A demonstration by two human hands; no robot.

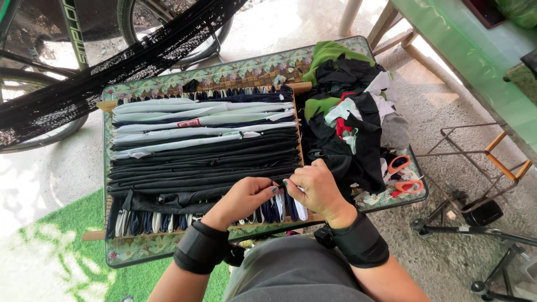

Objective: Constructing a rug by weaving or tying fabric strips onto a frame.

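Observation:
A wooden frame loom (301, 134) lies on a small flowered table (235, 70), filled with woven cloth strips (201, 151), white at the far end and black nearer me. My left hand (243, 198) pinches a black strip at the near edge of the weave. Right beside it, my right hand (314, 187) grips the same strip end near the frame's right side. Both wrists wear black bands. Upright white and dark blue warp strips (151, 221) show along the near bar.
A heap of black, green and white cloth scraps (349, 112) fills the table's right side, with orange-handled scissors (404, 176) beside it. A bicycle (67, 33) and black netting (112, 67) stand behind. A green bench (470, 61) and metal stand (475, 212) are at right.

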